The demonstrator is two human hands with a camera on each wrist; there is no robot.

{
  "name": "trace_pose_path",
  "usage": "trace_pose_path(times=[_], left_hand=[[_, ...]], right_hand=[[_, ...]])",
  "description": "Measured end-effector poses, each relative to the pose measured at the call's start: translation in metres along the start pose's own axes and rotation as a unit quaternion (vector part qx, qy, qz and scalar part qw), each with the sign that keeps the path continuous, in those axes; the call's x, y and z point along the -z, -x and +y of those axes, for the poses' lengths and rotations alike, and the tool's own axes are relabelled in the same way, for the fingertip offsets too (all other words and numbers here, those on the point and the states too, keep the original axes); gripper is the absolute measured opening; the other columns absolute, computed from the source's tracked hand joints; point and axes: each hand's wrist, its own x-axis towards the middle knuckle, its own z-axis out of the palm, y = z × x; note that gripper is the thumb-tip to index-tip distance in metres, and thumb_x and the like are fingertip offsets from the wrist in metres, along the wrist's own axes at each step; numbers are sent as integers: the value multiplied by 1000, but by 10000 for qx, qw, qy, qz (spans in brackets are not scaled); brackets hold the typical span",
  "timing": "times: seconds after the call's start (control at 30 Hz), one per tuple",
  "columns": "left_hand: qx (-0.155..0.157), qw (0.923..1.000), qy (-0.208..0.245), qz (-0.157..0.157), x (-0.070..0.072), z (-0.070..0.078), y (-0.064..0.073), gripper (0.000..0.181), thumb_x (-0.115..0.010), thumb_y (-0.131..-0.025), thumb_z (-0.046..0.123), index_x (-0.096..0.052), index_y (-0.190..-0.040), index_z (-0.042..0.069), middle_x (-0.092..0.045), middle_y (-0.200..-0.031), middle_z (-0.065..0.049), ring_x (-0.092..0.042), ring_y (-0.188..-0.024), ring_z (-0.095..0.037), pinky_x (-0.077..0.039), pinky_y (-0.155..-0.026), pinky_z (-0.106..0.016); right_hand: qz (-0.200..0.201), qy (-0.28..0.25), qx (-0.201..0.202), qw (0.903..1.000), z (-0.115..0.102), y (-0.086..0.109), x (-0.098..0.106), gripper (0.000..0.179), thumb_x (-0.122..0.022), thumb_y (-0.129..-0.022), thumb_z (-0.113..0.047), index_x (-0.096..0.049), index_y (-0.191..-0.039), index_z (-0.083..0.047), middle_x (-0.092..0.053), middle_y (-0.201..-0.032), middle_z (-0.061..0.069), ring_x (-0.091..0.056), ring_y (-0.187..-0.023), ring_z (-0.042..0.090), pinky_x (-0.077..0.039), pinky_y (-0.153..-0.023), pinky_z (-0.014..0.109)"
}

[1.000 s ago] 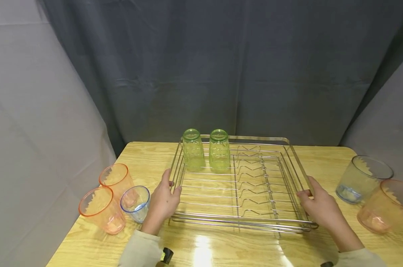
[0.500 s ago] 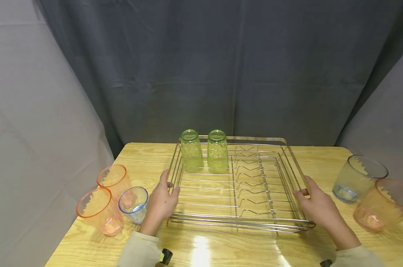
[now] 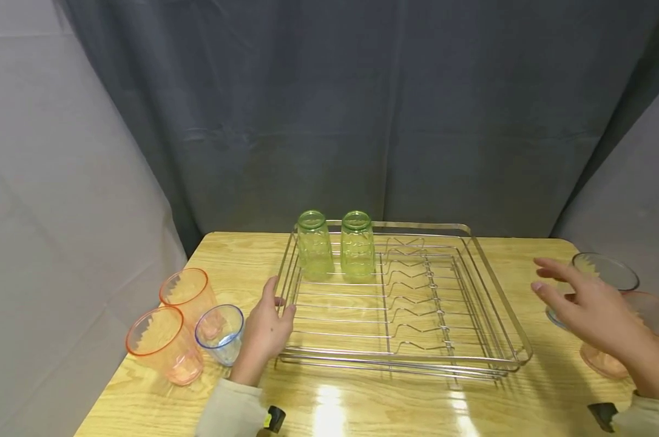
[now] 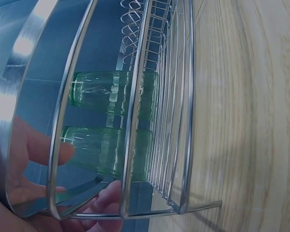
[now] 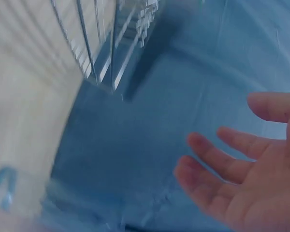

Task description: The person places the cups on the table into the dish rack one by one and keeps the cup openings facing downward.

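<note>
A wire dish rack (image 3: 386, 297) sits on the wooden table. Two green glasses (image 3: 315, 246) stand upside down in its back left part, side by side. My left hand (image 3: 266, 325) grips the rack's left side, fingers curled round the metal rim in the left wrist view. Off the rack's right side, my right hand (image 3: 594, 309) is in the air with fingers spread and nothing in it. It partly covers a clear bluish glass (image 3: 608, 271) and an orange glass (image 3: 602, 359) in the head view. In the right wrist view, the bluish glass (image 5: 72, 200) is blurred at the lower left.
Left of the rack stand two orange-rimmed glasses (image 3: 165, 346) and a smaller blue-rimmed glass (image 3: 220, 337), all upright. Dark grey cloth (image 3: 286, 121) hangs behind the table (image 3: 395, 406), with pale cloth (image 3: 62, 182) along the left side.
My right hand has let go of the rack's right side and moved right, over toward the bluish glass. My left hand has kept its hold on the rack.
</note>
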Motion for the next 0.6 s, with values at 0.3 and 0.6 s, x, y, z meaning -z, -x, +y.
trace_pose_path(times=[0.3, 0.6], left_hand=[[54, 9999, 122, -9, 0, -1, 0, 69, -54, -99, 28, -19, -158, 20, -60, -134, -16, -51, -57, -18, -42, -52, -31], [0, 9999, 82, 76, 0, -2, 0, 68, -55, -99, 27, -21, -158, 19, -62, -133, -16, -52, -60, -18, -42, -53, -31]], right_hand=[[735, 608, -325, 9949, 29, -5, 34, 59, -44, -106, -25, -29, -147, 15, -38, -130, 48, -39, -110, 60, -41, -78, 70], [1195, 1140, -553, 9847, 66, -12, 42, 68, -40, -106, -37, -25, -148, 14, -33, -134, 49, -29, -121, 65, -24, -98, 76]])
